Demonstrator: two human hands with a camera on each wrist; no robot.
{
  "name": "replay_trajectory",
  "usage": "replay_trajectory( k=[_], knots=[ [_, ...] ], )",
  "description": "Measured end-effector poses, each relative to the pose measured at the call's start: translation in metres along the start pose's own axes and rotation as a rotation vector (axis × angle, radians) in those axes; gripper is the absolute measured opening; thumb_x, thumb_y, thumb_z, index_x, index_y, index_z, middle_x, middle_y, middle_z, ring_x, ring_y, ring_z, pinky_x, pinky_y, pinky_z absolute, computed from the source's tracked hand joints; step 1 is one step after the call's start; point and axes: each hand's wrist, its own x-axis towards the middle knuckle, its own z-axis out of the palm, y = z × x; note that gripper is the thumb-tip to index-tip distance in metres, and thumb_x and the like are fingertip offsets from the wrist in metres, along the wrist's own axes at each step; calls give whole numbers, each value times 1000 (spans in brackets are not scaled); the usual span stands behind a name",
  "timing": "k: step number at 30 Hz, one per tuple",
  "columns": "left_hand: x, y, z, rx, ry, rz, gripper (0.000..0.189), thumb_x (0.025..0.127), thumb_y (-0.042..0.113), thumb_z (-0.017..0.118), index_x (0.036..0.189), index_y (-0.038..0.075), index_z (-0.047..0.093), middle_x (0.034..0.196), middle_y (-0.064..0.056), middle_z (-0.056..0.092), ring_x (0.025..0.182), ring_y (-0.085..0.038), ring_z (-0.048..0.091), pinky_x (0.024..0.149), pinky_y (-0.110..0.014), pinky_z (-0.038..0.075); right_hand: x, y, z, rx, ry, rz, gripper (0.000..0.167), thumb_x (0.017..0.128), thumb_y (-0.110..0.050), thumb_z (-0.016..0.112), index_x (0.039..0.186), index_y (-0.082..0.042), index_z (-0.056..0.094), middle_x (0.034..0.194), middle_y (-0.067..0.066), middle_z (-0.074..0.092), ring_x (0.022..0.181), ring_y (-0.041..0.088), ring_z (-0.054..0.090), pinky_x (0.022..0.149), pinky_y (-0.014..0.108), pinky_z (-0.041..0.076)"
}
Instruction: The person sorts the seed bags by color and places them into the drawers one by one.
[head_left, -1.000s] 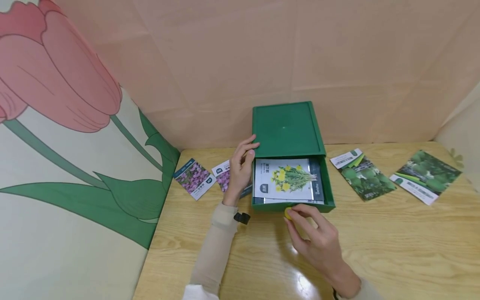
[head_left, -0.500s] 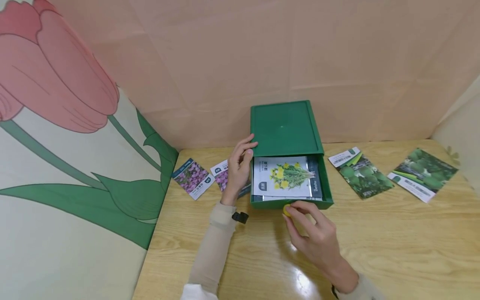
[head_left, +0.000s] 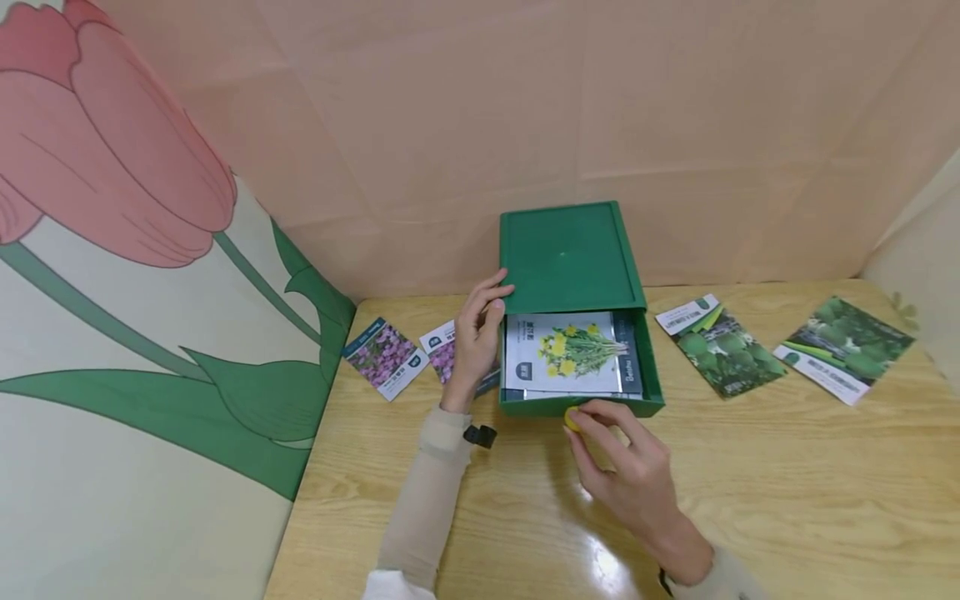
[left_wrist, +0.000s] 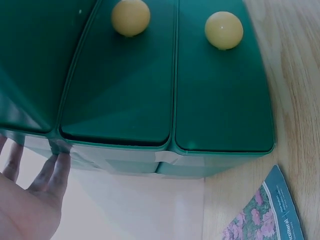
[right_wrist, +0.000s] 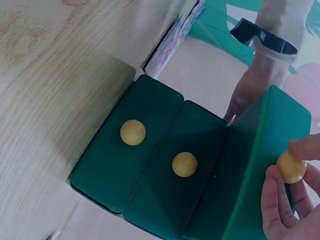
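While its thumb and fingers pinch the yellow knob [right_wrist: 291, 168], the right hand [head_left: 637, 479] sits directly in front of the top drawer [head_left: 532, 407], on the person's side of the green cabinet [head_left: 570, 258]. That drawer stands partly out, and its sliding line runs front to back over the desk [head_left: 787, 492], so the cabinet body lies straight beyond the knob, toward the back edge. Any push or pull would seem to turn on that line, and the right hand, being on the knob, is the nearer one. The left hand [head_left: 477, 333] rests against the cabinet's left side, fingers extended rather than curled, apparently steadying it.

Inside the drawer lies a yellow-flower packet [head_left: 573, 354], its long axis left to right, across the sliding line. Beneath it, a middle drawer [left_wrist: 117, 90] and a bottom drawer [left_wrist: 220, 100] sit flush.

Farther out, a pink-flower packet [head_left: 385, 358] lies near the desk's back left corner, with a second pink packet [head_left: 442, 354] just beside it, partly hidden by the left arm. Right of the cabinet lie a green packet [head_left: 720, 346] and, nearer the back right corner, another green packet [head_left: 843, 350].
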Motion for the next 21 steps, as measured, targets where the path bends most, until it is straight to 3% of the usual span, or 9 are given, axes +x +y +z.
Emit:
replay_trajectory(
  k=[3, 6, 12, 21],
  knots=[
    [1, 15, -2, -8, -9, -4, 31, 109, -10, 44, 131, -13, 65, 155, -30, 52, 144, -43, 52, 84, -49, 55, 0, 1, 1, 3, 2, 4, 23, 101, -19, 69, 99, 0, 81, 99, 16, 73, 78, 26, 71, 75, 21, 59],
    [2, 26, -3, -6, -13, -7, 30, 108, -10, 45, 130, -13, 65, 154, -31, 53, 144, -42, 53, 91, -36, 56, 0, 2, 2, 1, -13, 20, 23, 101, -20, 68, 100, 0, 80, 101, 16, 73, 81, 27, 71, 85, 16, 58],
    [2, 28, -2, -3, -17, -7, 31, 108, -11, 45, 131, -13, 65, 154, -30, 53, 143, -43, 53, 93, -22, 52, -1, 4, 1, -3, -46, 54, 24, 102, -22, 68, 102, -1, 80, 104, 15, 73, 85, 28, 71, 94, 14, 54],
    [2, 27, -3, -4, -15, -1, 31, 107, -13, 44, 131, -13, 65, 154, -30, 53, 142, -44, 54, 95, -25, 53, -1, 6, 0, -5, -96, 104, 24, 102, -23, 67, 106, -2, 80, 109, 14, 72, 89, 27, 71, 93, 12, 53]
  ],
)
